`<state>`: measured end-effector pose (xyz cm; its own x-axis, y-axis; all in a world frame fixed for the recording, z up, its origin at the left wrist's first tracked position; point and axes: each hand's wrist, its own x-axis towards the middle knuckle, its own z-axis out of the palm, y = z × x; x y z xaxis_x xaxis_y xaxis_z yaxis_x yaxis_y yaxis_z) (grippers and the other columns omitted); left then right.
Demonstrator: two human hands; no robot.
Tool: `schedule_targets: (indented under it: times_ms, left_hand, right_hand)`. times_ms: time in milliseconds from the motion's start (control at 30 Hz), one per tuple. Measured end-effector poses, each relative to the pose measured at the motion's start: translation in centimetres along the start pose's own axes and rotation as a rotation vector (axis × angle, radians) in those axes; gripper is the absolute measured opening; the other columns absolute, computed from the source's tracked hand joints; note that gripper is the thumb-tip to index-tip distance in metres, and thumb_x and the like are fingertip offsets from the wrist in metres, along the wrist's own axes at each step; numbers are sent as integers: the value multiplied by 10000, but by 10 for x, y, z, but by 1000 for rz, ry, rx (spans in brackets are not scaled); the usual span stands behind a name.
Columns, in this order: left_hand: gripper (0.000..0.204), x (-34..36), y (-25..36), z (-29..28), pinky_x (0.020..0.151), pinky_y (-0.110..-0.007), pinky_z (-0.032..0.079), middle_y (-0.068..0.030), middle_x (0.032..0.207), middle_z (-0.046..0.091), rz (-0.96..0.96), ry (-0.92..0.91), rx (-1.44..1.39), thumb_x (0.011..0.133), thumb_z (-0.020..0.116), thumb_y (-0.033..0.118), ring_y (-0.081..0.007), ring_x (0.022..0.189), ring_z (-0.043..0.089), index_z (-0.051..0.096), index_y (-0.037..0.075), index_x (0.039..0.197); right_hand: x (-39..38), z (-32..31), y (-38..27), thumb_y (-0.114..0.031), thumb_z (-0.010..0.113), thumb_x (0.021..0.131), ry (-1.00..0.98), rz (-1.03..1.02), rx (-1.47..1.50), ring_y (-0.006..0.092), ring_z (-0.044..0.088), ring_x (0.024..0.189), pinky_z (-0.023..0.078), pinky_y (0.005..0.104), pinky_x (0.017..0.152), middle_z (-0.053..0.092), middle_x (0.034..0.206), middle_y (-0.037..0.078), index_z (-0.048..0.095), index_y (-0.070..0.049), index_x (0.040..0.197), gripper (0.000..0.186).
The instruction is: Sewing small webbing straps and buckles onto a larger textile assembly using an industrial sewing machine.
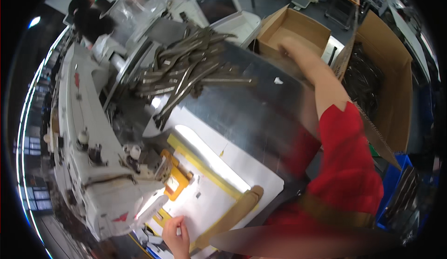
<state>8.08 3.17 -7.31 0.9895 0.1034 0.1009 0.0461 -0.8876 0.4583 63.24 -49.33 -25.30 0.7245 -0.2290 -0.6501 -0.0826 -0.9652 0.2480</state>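
Observation:
My left hand (176,236) is at the lower edge of the white work surface (209,207), beside the head of a white sewing machine (107,189). Its fingers are curled in with the thumb against them; anything between them is too small to name. My right arm stretches far forward. The right hand (289,48) is over the near edge of an open cardboard box (298,28), its fingers smeared by motion. A yellow frame-shaped part (177,183) lies by the machine's needle area. A long brown strip (237,214) with a rounded end lies right of my left hand.
Dark olive straps (186,68) lie heaped at the far left of the shiny metal tabletop (242,105). A white scrap (278,80) is on it. At right, a large cardboard box (391,82) holds dark plastic-wrapped goods, above a blue crate (393,189). Another person (91,19) is at the far left.

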Motion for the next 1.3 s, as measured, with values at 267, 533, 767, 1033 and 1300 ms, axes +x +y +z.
schedule_targets:
  times_ms: [267, 533, 767, 1033, 1300]
  left_hand:
    - [682, 6, 54, -4, 959, -408, 407, -113, 1305, 511, 243, -369, -152, 637, 802, 291, -300, 1165, 505, 548, 115, 1245]
    - [567, -27, 43, 39, 980, -424, 390, -91, 1325, 511, 459, -216, 127, 725, 723, 171, -279, 1211, 494, 528, 111, 1255]
    - [457, -35, 45, 42, 986, -381, 384, -61, 1302, 538, 468, -184, 193, 793, 683, 229, -234, 1190, 515, 569, 150, 1228]
    - [451, -30, 46, 37, 935, -411, 433, -90, 1224, 594, 468, -205, 214, 738, 739, 217, -264, 1132, 564, 595, 92, 1147]
    - [431, -28, 48, 35, 949, -421, 419, -108, 1227, 588, 478, -234, 251, 778, 711, 259, -282, 1144, 555, 590, 65, 1144]
  right_hand:
    - [-75, -86, -45, -441, 568, 833, 1165, -236, 352, 351, 657, 821, 518, 434, 741, 663, 828, 222, 699, 3, 762, 468]
    - [-189, -45, -93, -393, 566, 850, 1074, -340, 293, 308, 647, 855, 501, 426, 748, 674, 823, 104, 672, -86, 829, 326]
    - [-116, -46, -97, -125, 527, 814, 911, -481, 226, 297, 571, 1104, 481, 419, 895, 383, 1438, 93, 615, -80, 1139, 340]
    - [-61, -73, -127, -76, 515, 827, 1057, -441, 154, 312, 616, 1014, 505, 418, 839, 374, 1443, 100, 592, -16, 1106, 295]
    - [-61, -67, -129, -62, 531, 799, 1150, -448, 203, 303, 644, 946, 520, 413, 789, 398, 1428, 112, 604, -19, 1078, 291]
